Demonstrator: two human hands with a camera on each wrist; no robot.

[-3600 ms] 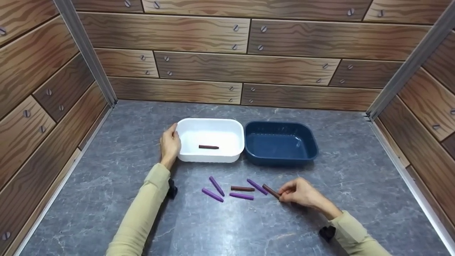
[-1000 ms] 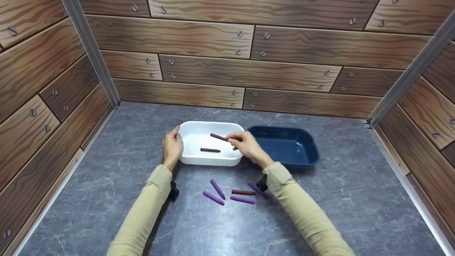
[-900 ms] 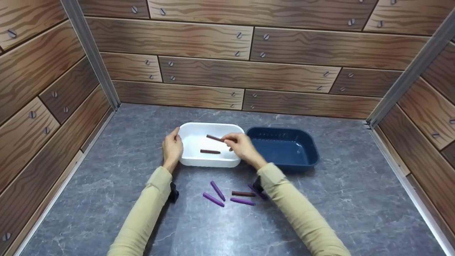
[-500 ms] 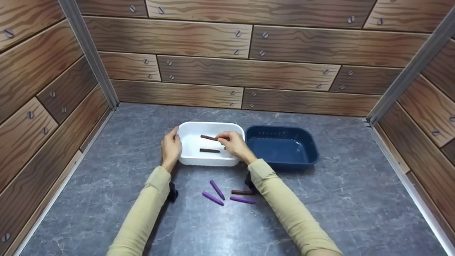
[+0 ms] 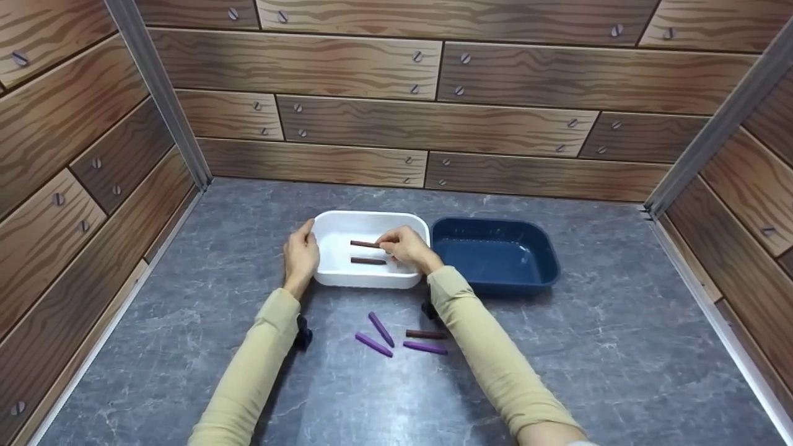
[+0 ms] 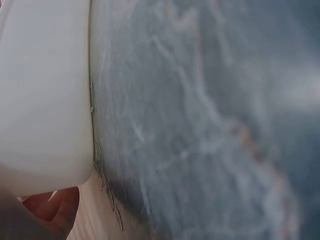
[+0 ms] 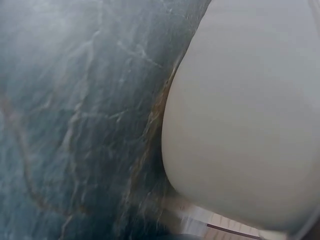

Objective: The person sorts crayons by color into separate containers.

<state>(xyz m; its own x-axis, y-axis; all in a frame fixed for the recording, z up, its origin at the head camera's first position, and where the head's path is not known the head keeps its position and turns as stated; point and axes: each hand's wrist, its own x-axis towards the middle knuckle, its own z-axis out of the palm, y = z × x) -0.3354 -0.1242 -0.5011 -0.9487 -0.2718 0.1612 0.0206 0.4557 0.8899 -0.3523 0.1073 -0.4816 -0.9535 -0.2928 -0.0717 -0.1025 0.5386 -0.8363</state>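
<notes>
My left hand [image 5: 301, 254] holds the left side of the white rectangular container [image 5: 365, 280]; in the left wrist view, fingers [image 6: 67, 207] show at its lower corner. Inside that container, my right hand [image 5: 406, 246] pinches a brown crayon [image 5: 364, 244] between thumb and fingers, low over the floor. A second brown crayon [image 5: 368, 261] lies there, nearer the front wall and roughly parallel. The right wrist view shows the container's white outer wall [image 7: 240, 115], with the hand's fingers out of sight.
A dark blue container [image 5: 495, 288] stands right beside the white one. In front lie another brown crayon [image 5: 424, 334] and three purple crayons [image 5: 373, 344], near the right sleeve [image 5: 489, 353]. Wood-patterned walls [image 5: 347, 130] enclose the grey marbled table [image 5: 347, 402].
My right hand has picked up a brown crayon from the table, carried it left into the white container and lowered it beside the other one. The left hand has stayed at the container's side.
</notes>
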